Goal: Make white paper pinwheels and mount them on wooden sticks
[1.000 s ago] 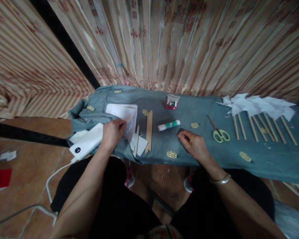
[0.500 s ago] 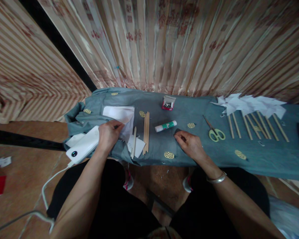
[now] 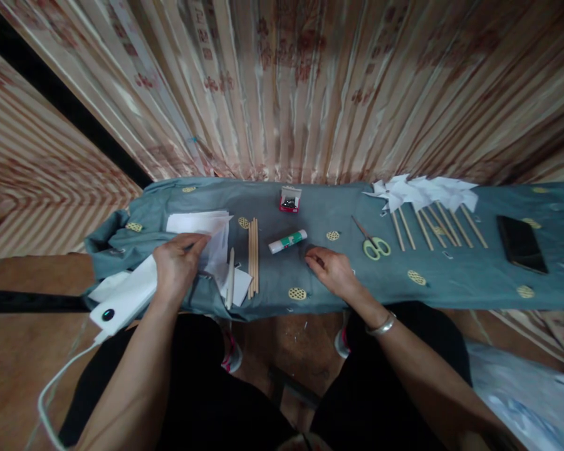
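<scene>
My left hand [image 3: 176, 266] is over a stack of white paper [image 3: 188, 222] at the left end of the cloth, thumb and fingertips pinched on a sheet of paper [image 3: 220, 245] whose right part is raised off the stack. My right hand [image 3: 331, 270] rests on the cloth with its fingers curled closed; I see nothing in it. Between the hands lie a glue stick [image 3: 287, 241] with a green label, several thin wooden sticks [image 3: 253, 258], and a white pencil-like stick [image 3: 230, 279] on a small piece of paper [image 3: 242, 287]. Scissors [image 3: 373, 244] with green handles lie right of my right hand.
A small red box [image 3: 289, 200] with shiny pins stands open behind the glue stick. Several white paper pinwheels [image 3: 423, 192] on sticks lie to the right, then a black phone [image 3: 521, 243]. A white power bank [image 3: 126, 300] with a cable lies under my left wrist. Curtains [image 3: 272, 94] hang behind.
The whole scene has shifted left as the view turned right, bringing the black phone fully into sight. My left hand's pinch on the paper edge persists, with the sheet lifted. My right hand stays in place.
</scene>
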### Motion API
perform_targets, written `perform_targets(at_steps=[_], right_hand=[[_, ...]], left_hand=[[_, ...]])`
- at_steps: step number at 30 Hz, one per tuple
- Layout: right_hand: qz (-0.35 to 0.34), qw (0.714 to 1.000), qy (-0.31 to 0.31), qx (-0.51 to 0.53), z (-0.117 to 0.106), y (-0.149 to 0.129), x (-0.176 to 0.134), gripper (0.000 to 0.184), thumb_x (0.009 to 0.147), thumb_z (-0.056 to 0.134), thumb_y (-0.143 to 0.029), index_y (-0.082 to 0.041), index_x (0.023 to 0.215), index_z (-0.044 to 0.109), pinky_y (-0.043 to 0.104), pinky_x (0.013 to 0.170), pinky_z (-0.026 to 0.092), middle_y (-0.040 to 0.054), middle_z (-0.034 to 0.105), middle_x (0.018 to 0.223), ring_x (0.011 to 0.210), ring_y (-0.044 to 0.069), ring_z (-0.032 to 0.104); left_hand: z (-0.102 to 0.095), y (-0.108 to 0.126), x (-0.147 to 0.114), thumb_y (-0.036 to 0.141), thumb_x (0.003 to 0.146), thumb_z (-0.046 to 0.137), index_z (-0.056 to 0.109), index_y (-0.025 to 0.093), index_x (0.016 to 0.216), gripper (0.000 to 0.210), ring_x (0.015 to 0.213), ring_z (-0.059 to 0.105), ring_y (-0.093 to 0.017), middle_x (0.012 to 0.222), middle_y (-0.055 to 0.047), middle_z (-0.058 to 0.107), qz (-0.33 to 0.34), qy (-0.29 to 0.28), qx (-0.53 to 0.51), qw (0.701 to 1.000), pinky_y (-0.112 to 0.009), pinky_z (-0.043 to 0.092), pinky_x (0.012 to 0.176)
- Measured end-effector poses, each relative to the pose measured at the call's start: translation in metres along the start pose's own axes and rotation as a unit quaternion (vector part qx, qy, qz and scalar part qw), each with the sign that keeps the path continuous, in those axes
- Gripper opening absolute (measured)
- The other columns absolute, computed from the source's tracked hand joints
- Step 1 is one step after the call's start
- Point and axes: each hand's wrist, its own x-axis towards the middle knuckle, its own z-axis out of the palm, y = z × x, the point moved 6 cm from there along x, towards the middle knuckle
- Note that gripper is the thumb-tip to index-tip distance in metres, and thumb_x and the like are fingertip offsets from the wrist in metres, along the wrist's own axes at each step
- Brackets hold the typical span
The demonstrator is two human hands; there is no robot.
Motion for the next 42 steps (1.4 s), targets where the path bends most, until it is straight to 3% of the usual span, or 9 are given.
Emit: perform_targets(at_steps=[3,7,10,13,17,22,29,33,42], right_hand=[[-0.001,1.0,0.005,0.008,-0.003,-0.001,-0.002,0.018,0.092,0.052,-0.025,-0.02,0.092,0.069,0.029,0.076,0.049,0.0051,0.074,0.087,0.079,0.019,0.067],[-0.011,0.997,0.077,0.02,-0.024,-0.008,-0.01,0.022,0.093,0.051,-0.026,-0.021,0.106,0.068,0.034,0.087,0.052,0.0074,0.074,0.102,0.091,0.021,0.069],[-0.027,0.988,0.153,0.005,-0.048,-0.019,-0.024,0.034,0.093,0.051,-0.027,-0.022,0.126,0.059,0.04,0.096,0.051,0.0108,0.067,0.124,0.102,0.023,0.067],[-0.045,0.985,0.165,-0.024,-0.063,-0.028,-0.041,0.036,0.094,0.048,-0.024,-0.02,0.129,0.057,0.039,0.099,0.052,0.012,0.062,0.132,0.114,0.023,0.064],[-0.057,0.992,0.098,-0.063,-0.062,-0.029,-0.062,0.031,0.092,0.044,-0.016,-0.017,0.117,0.064,0.036,0.094,0.054,0.0119,0.07,0.116,0.107,0.022,0.067],[-0.059,0.996,0.02,-0.071,-0.055,-0.022,-0.075,0.035,0.081,0.047,-0.003,-0.011,0.11,0.066,0.037,0.09,0.054,0.0126,0.073,0.101,0.096,0.024,0.069],[-0.014,0.996,-0.012,-0.083,-0.047,-0.013,-0.079,0.012,0.09,0.058,-0.02,-0.016,0.096,0.067,0.034,0.087,0.051,0.0088,0.073,0.091,0.089,0.023,0.067],[-0.008,0.998,-0.024,-0.06,-0.043,-0.008,-0.078,0.015,0.093,0.054,-0.021,-0.017,0.085,0.066,0.032,0.082,0.049,0.0066,0.071,0.083,0.083,0.021,0.065],[0.013,0.999,0.01,0.037,-0.047,0.001,-0.083,0.011,0.092,0.056,-0.021,-0.019,0.089,0.067,0.034,0.082,0.051,0.0073,0.073,0.09,0.088,0.023,0.067]], left_hand=[[-0.007,0.028,-0.002,0.033,0.082,0.064,0.073,0.022,0.08,0.014,0.088,0.071,-0.023,0.09,-0.005,0.076,0.054,0.036,-0.008,0.998,-0.035,0.053,0.085],[0.002,0.089,-0.021,0.029,0.087,0.062,0.073,0.023,0.085,0.013,0.091,0.07,-0.021,0.092,-0.004,0.076,0.203,0.046,0.01,0.978,-0.037,0.053,0.092],[0.038,0.129,-0.051,0.024,0.09,0.059,0.072,0.022,0.089,0.013,0.089,0.07,-0.019,0.093,-0.004,0.076,0.321,-0.038,0.002,0.946,-0.036,0.055,0.088],[0.08,0.149,-0.087,0.018,0.092,0.054,0.071,0.019,0.091,0.018,0.085,0.07,-0.019,0.09,-0.006,0.076,0.401,-0.122,-0.019,0.908,-0.033,0.056,0.083],[0.12,0.151,-0.113,0.016,0.092,0.053,0.07,0.017,0.092,0.018,0.085,0.071,-0.02,0.092,-0.008,0.075,0.408,-0.209,-0.033,0.888,-0.034,0.057,0.078],[0.141,0.143,-0.111,0.02,0.093,0.05,0.071,0.019,0.09,0.021,0.084,0.072,-0.02,0.092,-0.008,0.075,0.345,-0.266,-0.078,0.897,-0.032,0.058,0.077],[0.147,0.133,-0.105,0.024,0.092,0.052,0.072,0.02,0.092,0.02,0.087,0.072,-0.018,0.093,-0.006,0.076,0.261,-0.288,-0.163,0.907,-0.03,0.058,0.082],[0.149,0.13,-0.107,0.025,0.092,0.053,0.072,0.019,0.094,0.02,0.09,0.072,-0.018,0.096,-0.006,0.076,0.243,-0.296,-0.168,0.908,-0.029,0.057,0.083],[0.145,0.118,-0.103,0.022,0.091,0.059,0.072,0.019,0.103,0.018,0.095,0.065,-0.023,0.1,-0.007,0.075,0.304,-0.282,-0.043,0.909,-0.039,0.053,0.084]])
